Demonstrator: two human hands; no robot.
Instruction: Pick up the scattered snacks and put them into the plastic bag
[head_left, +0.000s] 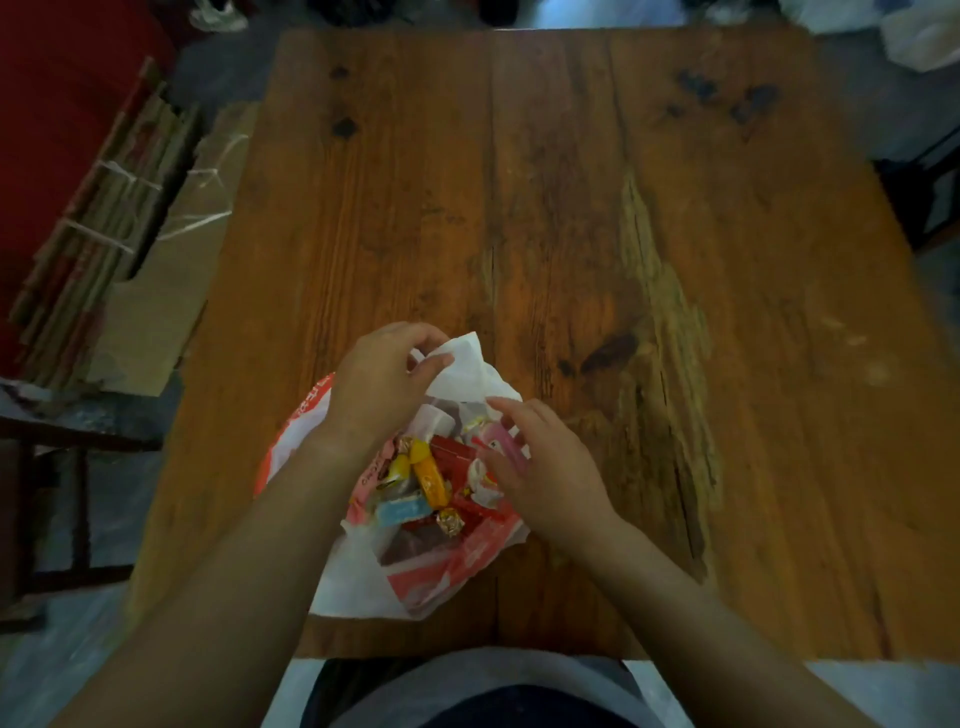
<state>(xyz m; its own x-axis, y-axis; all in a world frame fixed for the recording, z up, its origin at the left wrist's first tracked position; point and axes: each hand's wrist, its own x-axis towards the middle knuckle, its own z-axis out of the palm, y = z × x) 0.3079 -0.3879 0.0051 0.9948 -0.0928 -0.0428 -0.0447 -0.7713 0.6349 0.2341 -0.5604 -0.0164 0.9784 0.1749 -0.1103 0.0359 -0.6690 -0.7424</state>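
In the head view, the two forearms (249, 561) come up from the bottom edge and converge on the plastic bag (363, 582). The bag lies on the wooden table (571, 208) close to its near edge. Its long axis runs away from the person, with the closed bottom nearest and the white handle end farthest.

The left hand (384, 374) is at the bag's far-left side. Its thumb and fingertips pinch the white handle flap and lift it, which holds the mouth open.

The right hand (545, 462) hovers over the bag's right rim, fingers spread and lightly bent. It grasps nothing I can make out, and its fingertips point left into the opening.

The snacks (431, 478) are heaped inside the bag between the two hands: yellow, orange, red, blue, pink and gold wrappers. I can see none on the table outside the bag, so the collecting looks close to finished.

If the next step is closing the bag, the right hand is the nearer one to the free rim, just ahead of its fingertips.
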